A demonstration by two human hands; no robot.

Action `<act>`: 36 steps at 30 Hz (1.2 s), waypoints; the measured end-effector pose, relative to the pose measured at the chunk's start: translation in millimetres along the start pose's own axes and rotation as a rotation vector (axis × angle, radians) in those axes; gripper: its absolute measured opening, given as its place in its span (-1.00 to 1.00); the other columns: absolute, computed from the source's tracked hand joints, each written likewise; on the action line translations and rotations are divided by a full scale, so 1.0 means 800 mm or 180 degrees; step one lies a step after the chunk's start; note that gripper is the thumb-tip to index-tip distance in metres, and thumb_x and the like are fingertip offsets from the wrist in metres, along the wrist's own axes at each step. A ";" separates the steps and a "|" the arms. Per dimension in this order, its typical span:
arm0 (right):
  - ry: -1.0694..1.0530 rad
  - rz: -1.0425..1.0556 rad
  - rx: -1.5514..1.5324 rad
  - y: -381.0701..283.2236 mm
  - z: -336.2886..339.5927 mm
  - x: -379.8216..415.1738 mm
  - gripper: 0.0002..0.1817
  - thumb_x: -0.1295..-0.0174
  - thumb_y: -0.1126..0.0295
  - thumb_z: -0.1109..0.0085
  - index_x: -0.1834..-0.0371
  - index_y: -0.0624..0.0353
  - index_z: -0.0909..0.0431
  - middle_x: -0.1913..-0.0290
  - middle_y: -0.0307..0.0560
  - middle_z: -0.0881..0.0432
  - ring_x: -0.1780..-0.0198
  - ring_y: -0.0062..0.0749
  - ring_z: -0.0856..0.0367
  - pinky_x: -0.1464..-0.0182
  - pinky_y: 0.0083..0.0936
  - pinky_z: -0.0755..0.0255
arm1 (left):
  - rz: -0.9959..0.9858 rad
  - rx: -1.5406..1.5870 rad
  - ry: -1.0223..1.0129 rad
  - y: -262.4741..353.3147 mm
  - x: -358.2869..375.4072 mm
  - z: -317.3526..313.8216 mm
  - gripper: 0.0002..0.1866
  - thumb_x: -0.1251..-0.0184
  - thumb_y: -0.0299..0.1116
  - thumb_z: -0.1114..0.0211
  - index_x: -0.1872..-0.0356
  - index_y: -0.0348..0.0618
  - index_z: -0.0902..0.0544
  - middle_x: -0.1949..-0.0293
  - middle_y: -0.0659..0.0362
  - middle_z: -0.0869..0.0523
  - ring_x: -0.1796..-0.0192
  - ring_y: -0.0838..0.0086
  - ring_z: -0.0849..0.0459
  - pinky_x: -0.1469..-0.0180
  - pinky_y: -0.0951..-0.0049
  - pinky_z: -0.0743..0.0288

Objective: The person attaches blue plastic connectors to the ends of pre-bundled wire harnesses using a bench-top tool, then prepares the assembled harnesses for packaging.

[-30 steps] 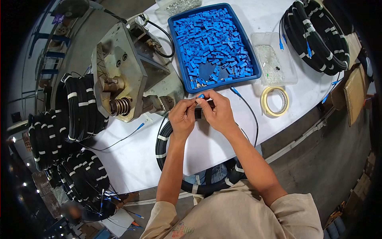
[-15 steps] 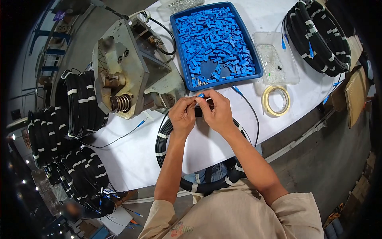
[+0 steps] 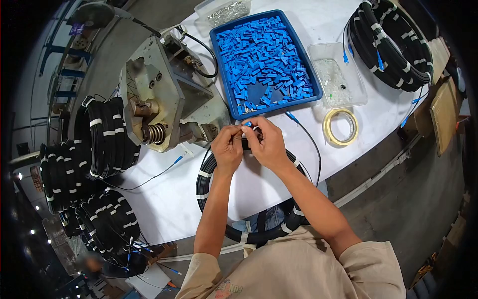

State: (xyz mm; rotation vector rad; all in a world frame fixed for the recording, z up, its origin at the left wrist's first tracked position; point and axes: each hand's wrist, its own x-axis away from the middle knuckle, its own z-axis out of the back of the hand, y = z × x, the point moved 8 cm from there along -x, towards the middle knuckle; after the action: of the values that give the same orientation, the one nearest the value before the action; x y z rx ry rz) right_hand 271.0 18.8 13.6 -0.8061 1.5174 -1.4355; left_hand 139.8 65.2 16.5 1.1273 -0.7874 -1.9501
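Note:
My left hand (image 3: 227,150) and my right hand (image 3: 268,145) meet just below the blue tray, fingertips pinched together. Between them is a small blue fibre-optic connector (image 3: 248,124), partly covered by the fingers. Both hands are closed on it; which part each one grips is hard to make out. Beneath my wrists lies a coil of black cable (image 3: 203,182) bound with white tape, reaching over the table's front edge. A cable end with a blue connector (image 3: 293,117) lies to the right of my right hand.
A blue tray (image 3: 318,95) holds many blue connector pieces. To its right are a clear plastic box (image 3: 362,94) and a roll of tape (image 3: 326,130). A metal press (image 3: 172,94) stands left of my hands. More black coils (image 3: 107,134) (image 3: 358,42) sit at both sides.
The view has shifted slightly, so the tray and press appear a little lower. Both hands stay together on the blue connector, with only small finger movement.

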 end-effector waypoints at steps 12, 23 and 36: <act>0.0082 0.0235 -0.0015 -0.003 0.000 0.005 -0.85 -0.43 0.42 -0.09 0.14 0.31 -0.53 0.29 0.10 -0.61 0.39 -0.15 -0.65 0.35 -0.39 -0.51 | -0.0119 -0.0090 -0.0032 0.004 -0.001 -0.001 -0.95 -0.33 -0.66 -0.30 0.29 -0.32 -0.62 0.32 0.07 -0.70 0.30 0.41 -0.66 0.21 0.48 -0.54; 0.0031 -0.0024 -0.0127 0.012 -0.007 0.008 -0.81 -0.52 0.35 0.01 0.12 0.28 -0.43 0.45 0.03 -0.61 0.55 -0.25 -0.64 0.44 -0.40 -0.47 | -0.0180 -0.0075 -0.0059 0.007 -0.002 -0.003 -0.96 -0.33 -0.64 -0.30 0.28 -0.32 -0.62 0.32 0.05 -0.70 0.31 0.39 -0.66 0.21 0.47 -0.54; -0.0036 -0.0296 -0.0415 0.017 -0.002 0.003 -0.70 -0.57 0.22 0.09 -0.02 0.28 -0.40 0.48 -0.05 -0.62 0.51 -0.42 -0.65 0.43 -0.50 -0.48 | -0.0040 -0.0162 -0.0203 0.004 -0.001 -0.007 -0.95 -0.30 -0.63 -0.32 0.26 -0.30 -0.65 0.37 0.03 -0.69 0.36 0.30 -0.68 0.27 0.42 -0.54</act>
State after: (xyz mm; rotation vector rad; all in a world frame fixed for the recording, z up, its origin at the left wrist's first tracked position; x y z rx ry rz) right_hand 269.7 19.1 -0.2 -0.9732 1.5956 -1.4075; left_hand 146.3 62.9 17.1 1.0468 -0.7616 -2.0140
